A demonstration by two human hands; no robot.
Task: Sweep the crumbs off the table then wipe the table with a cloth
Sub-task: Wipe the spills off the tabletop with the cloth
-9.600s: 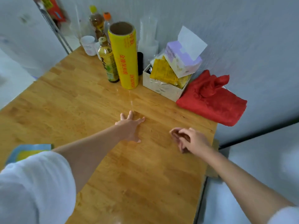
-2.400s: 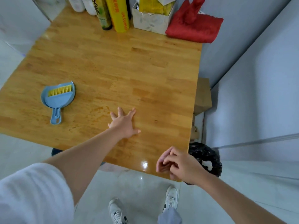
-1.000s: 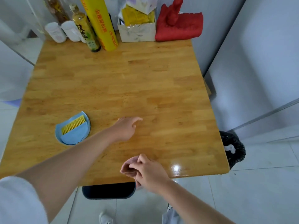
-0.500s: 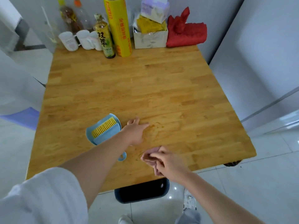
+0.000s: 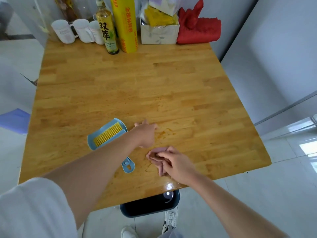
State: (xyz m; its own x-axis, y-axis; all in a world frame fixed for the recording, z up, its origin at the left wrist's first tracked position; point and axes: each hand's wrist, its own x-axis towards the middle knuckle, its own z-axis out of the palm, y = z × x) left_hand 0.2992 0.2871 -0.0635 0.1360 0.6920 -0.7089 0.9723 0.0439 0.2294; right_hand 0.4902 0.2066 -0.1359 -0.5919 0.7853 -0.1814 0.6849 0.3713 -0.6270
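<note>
Right hand [image 5: 176,164] grip is pinched on the cloth [image 5: 158,158], bunched and pressed to the desk [image 5: 171,79] near its front edge. Left hand [image 5: 145,134], fingers spread flat on the wood, sits just ahead of the grip. Smear [image 5: 164,133] lies just beyond the grip; dustpan [image 5: 106,134] left of it. Judgement: wiping step; flatten cloth, overlap strokes through smear, steer clear of dustpan
</note>
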